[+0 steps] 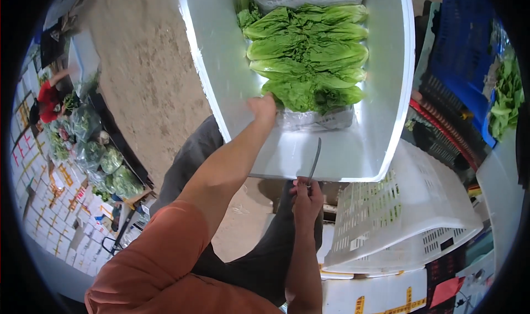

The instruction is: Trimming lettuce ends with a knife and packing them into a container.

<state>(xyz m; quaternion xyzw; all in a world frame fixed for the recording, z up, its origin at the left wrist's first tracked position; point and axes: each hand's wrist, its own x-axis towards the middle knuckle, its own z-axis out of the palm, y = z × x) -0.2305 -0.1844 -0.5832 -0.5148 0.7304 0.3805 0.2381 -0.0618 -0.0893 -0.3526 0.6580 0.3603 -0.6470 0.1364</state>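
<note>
A white box (pixel 385 74) is the largest thing before the person. Inside it, the green lettuce (pixel 309 51) lies in rows, with the leaves meeting near the middle. A grey wrapped pack (pixel 317 120) shows under the nearest row. The left hand (pixel 263 106) is at the left end of this row; I cannot tell if its fingers pinch. The right hand (pixel 307 198), at the near rim, is closed around a thin knife (pixel 316 156). The step seems to be arranging lettuce; the next move calls for keeping the blade away from the leaves.
</note>
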